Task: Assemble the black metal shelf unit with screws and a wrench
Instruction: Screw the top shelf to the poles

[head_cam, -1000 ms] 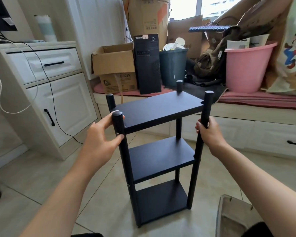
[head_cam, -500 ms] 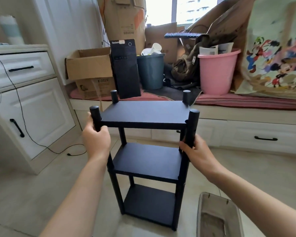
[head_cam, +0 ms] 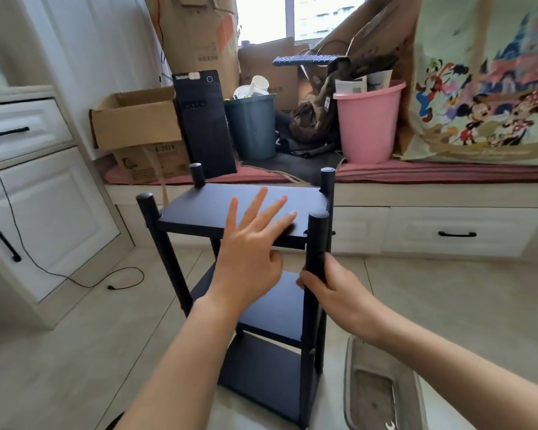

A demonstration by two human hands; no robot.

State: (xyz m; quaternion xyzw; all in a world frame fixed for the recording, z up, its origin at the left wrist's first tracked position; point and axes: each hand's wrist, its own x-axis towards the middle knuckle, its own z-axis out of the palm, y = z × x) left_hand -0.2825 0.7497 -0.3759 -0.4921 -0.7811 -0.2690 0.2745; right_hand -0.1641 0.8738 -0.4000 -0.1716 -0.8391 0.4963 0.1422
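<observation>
Black metal shelf unit (head_cam: pixel 246 212) stands upright on the tiled floor (head_cam: pixel 75 352), three tiers, four posts, long axis vertical. It sits directly ahead of the person, in front of the window bench (head_cam: pixel 448 193).

Right hand (head_cam: pixel 333 290): fingers curled round the near right post (head_cam: pixel 316 259), just below the top tier. Grip looks firm.

Left hand (head_cam: pixel 249 262): fingers straight and spread, palm down over the top tier, holding nothing. Fingertips (head_cam: pixel 289 217) appear to rest on or hover just above the board; contact cannot be confirmed.

Key relation: top board lies just ahead of and below the left hand, so that hand is the nearer one for pressing down. Right hand steadies from the side.

Judgement: assembly looks essentially complete; this reads as a stability check. No screws identifiable. Grey tray (head_cam: pixel 382 392) on the floor, near right, beside the unit's foot; a small metal tool, possibly the wrench, shows at its near edge.
</observation>
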